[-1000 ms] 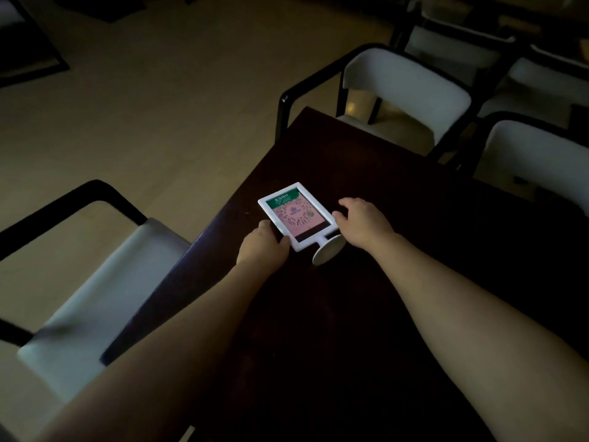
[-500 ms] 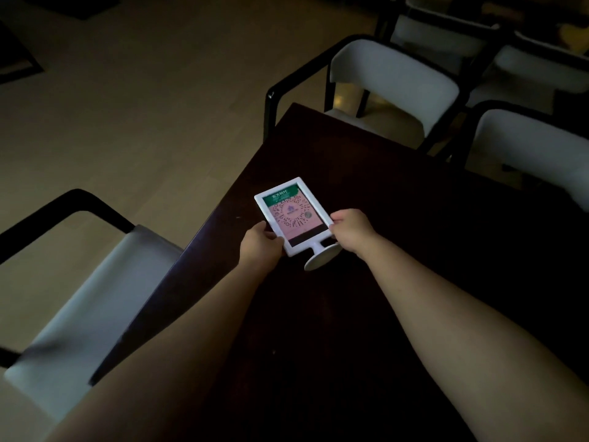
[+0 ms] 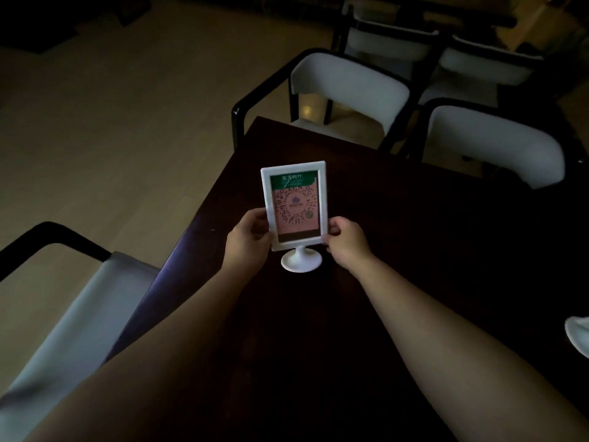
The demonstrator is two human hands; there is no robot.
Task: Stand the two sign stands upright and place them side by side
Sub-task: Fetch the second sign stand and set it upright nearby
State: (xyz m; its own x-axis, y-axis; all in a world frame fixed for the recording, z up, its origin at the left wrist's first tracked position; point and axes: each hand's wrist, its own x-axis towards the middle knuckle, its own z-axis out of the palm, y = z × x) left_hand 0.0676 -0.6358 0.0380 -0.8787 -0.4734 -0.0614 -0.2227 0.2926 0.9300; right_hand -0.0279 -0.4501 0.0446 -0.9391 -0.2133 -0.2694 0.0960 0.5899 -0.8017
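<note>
A white sign stand (image 3: 294, 205) with a pink and green card stands upright on the dark table (image 3: 414, 250), its round base (image 3: 301, 261) resting on the tabletop. My left hand (image 3: 250, 239) grips the frame's left edge and my right hand (image 3: 345, 240) grips its right edge. A white rounded shape (image 3: 578, 336) shows at the right edge of the table; I cannot tell what it is.
White-cushioned chairs with black frames surround the table: one at the left (image 3: 63, 320), one at the far end (image 3: 347, 87), one at the far right (image 3: 490, 141). The table's left edge (image 3: 178, 260) runs close to my left hand. Pale floor lies beyond.
The sign stand was lying tilted on the table; both hands have tipped it up so that it now stands on its base, facing me.
</note>
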